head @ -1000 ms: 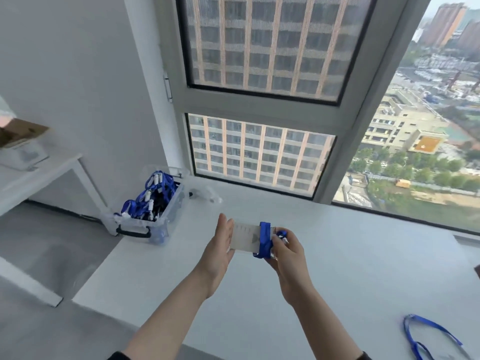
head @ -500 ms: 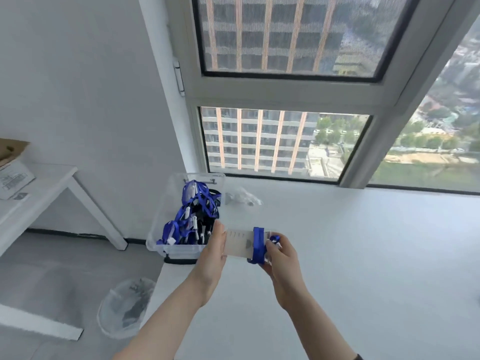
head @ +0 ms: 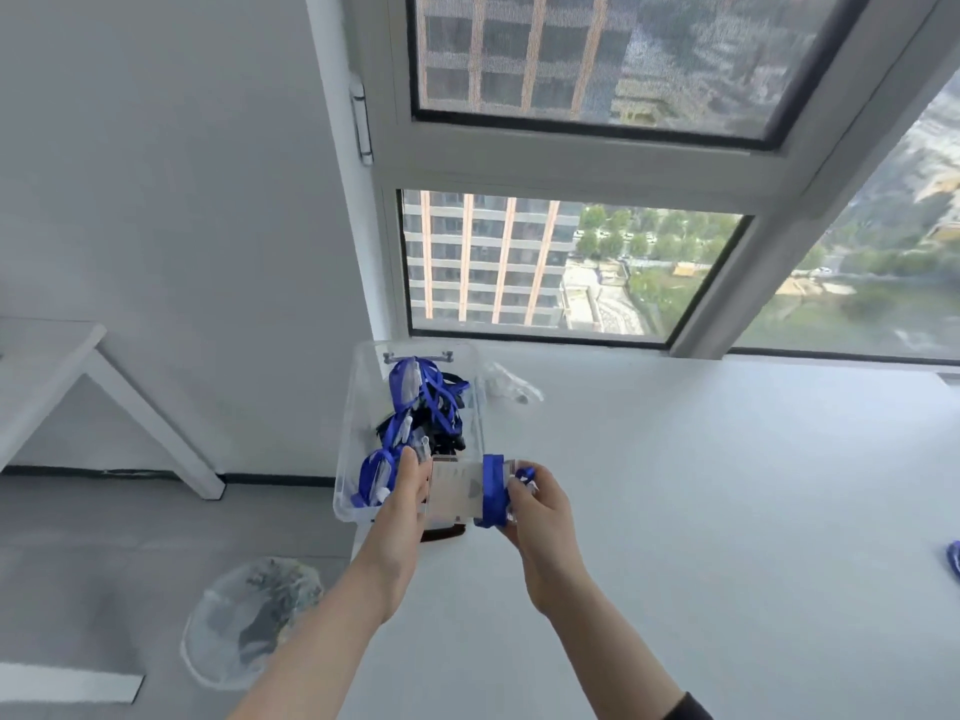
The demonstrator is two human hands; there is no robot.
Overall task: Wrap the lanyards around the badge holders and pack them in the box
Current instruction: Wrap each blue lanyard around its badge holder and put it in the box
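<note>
Several wrapped bundles (head: 415,387) sit in the box (head: 358,433). We hold another wrapped badge holder (head: 457,493) over its near end, right hand (head: 540,506) pinching the lanyard (head: 493,491), left hand (head: 402,504) flat against the edge; dropping it in remains.

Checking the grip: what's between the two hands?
Head view: the badge holder, with a blue lanyard wrapped round it; the left hand touches one end, the right hand pinches the other.

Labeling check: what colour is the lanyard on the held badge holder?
Blue lanyard; head view.
</note>
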